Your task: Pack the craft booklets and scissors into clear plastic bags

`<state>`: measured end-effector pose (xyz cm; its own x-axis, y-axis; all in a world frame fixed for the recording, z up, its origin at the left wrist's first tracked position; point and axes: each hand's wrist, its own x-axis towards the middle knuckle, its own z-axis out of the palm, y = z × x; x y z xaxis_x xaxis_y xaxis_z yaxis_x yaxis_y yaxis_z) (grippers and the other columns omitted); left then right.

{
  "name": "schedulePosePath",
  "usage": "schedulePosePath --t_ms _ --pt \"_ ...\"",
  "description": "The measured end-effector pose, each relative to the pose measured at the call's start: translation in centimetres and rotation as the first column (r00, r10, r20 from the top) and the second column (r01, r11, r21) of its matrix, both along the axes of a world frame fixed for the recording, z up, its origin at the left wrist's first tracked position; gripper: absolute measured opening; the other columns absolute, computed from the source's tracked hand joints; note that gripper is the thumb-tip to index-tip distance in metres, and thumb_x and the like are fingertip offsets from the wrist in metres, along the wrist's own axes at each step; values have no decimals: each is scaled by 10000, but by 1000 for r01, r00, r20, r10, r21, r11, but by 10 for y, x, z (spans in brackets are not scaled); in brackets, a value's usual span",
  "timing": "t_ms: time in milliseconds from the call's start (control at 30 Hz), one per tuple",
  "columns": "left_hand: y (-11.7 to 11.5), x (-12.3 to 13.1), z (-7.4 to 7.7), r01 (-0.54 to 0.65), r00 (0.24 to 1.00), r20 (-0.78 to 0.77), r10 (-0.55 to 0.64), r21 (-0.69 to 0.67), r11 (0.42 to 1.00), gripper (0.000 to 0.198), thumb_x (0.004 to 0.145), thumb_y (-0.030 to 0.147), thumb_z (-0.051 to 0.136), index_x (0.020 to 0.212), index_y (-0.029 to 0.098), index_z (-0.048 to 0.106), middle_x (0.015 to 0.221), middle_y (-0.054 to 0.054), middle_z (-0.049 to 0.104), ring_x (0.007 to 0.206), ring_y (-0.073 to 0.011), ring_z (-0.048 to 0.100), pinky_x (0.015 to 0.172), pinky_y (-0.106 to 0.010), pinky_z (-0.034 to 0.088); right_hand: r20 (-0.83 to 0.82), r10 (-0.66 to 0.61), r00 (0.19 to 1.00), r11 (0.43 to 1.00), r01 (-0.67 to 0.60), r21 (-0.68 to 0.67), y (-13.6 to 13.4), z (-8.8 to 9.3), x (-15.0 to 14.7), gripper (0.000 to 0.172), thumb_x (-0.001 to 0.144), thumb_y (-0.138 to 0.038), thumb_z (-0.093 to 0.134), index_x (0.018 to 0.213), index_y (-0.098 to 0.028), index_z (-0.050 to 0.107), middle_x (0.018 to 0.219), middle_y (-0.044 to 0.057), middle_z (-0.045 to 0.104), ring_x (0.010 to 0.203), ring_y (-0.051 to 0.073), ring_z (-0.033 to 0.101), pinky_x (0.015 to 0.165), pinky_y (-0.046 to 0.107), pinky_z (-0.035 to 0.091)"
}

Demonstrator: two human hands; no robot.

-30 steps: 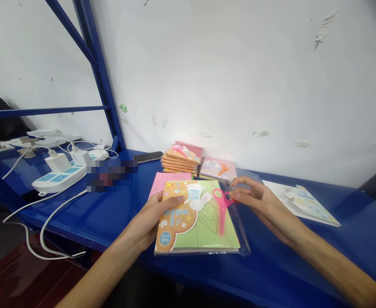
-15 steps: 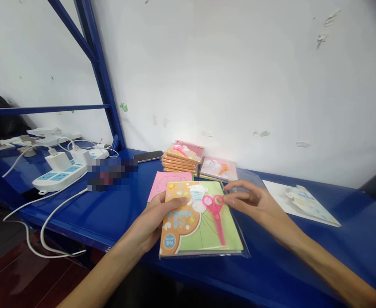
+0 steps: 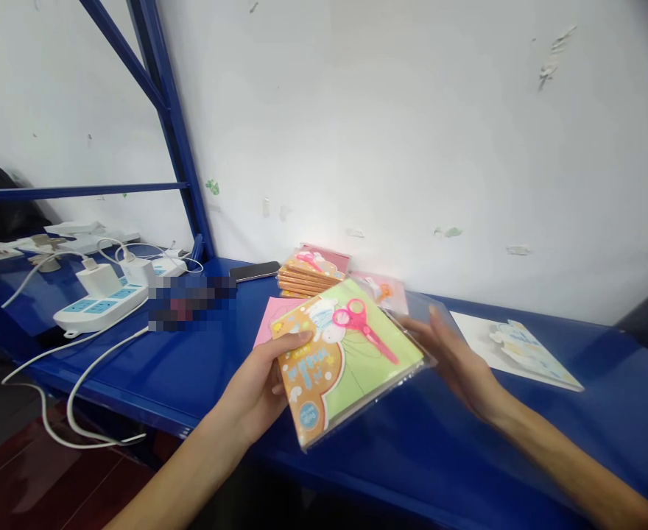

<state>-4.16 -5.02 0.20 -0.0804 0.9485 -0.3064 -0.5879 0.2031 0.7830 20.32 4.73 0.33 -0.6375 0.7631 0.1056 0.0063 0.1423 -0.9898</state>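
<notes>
My left hand (image 3: 258,383) grips a craft paper booklet (image 3: 324,397) in a clear plastic sleeve, thumb on the front and fingers behind. Its cover is orange and light green with a cartoon animal, and it is tilted above the blue table. Pink children's scissors (image 3: 357,324) lie against the green part of the cover. My right hand (image 3: 456,357), smeared by motion, is beside the booklet's right edge with its fingers stretched out. Whether its fingertips touch the sleeve, I cannot tell.
Behind the booklet are a stack of similar packets (image 3: 310,283), another packet with orange scissors (image 3: 393,294) and a pink sheet (image 3: 266,320). A phone (image 3: 255,271) lies near the wall. White printed paper (image 3: 506,346) is at right; a power strip (image 3: 95,313) with cables is at left.
The booklet has turned counter-clockwise, its right side rising in my left hand. My right hand has shifted slightly right and down, its fingers straightening from the bent pose near the scissors' handles.
</notes>
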Motion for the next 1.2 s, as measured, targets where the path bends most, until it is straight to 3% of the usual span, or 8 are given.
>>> schedulePosePath --t_ms 67,133,300,433,600,800,967,1200 --pt "0 4 -2 -86 996 30 86 23 996 239 823 208 759 1035 116 700 773 -37 733 403 -11 479 306 -92 260 46 236 971 968 -230 -105 -4 2 -3 614 937 -733 445 1188 -244 718 1124 107 767 1063 306 708 994 466 527" --pt "0 10 -5 -152 988 23 151 90 984 316 808 206 795 1101 157 686 801 -6 719 448 -13 493 336 -91 276 70 305 950 950 -299 -91 -9 4 -8 614 814 -707 672 1215 -245 717 1188 114 756 1107 326 703 1006 477 536" --pt "0 12 -10 -107 989 -76 127 224 969 268 834 288 805 1063 188 708 896 -4 704 645 -65 575 462 -123 379 60 1 998 1000 -1 -1 -14 6 -13 489 786 -560 791 1171 -262 742 1212 102 761 1179 341 681 1007 487 553" --pt "1 0 -5 20 935 -344 92 309 951 270 827 289 808 1061 173 745 1027 -49 755 829 -131 652 639 -166 488 -52 -161 986 986 163 37 -13 14 -11 377 810 -538 788 1084 -279 782 1188 87 773 1160 344 691 1029 508 541" --pt "2 3 -2 154 859 -510 40 332 931 403 826 334 810 1185 173 725 1185 -97 769 1110 -288 700 943 -343 549 -14 -171 985 977 172 126 -10 18 -8 342 870 -502 743 1150 -305 762 1217 55 764 1135 313 707 981 473 583" --pt "-3 9 -1 95 842 -524 127 376 922 401 831 353 806 1175 175 700 1198 -103 764 1121 -304 700 972 -377 556 55 -112 992 971 97 220 -11 15 -8 346 889 -499 723 1150 -271 725 1241 72 744 1156 296 688 990 452 577" --pt "-9 11 1 69 793 -556 250 490 869 258 907 342 714 1118 200 669 1132 -58 729 1054 -234 683 887 -284 558 -2 -186 983 913 173 370 -14 13 -5 307 903 -478 709 1155 -303 696 1220 49 723 1105 274 687 928 414 594" --pt "-13 7 4 -25 571 -627 530 631 775 208 883 261 724 1084 272 670 1039 -8 700 864 -180 649 757 -237 528 -85 -334 939 760 322 564 -15 4 -2 181 909 -364 734 1088 -345 712 1068 16 761 1017 262 708 879 412 593"
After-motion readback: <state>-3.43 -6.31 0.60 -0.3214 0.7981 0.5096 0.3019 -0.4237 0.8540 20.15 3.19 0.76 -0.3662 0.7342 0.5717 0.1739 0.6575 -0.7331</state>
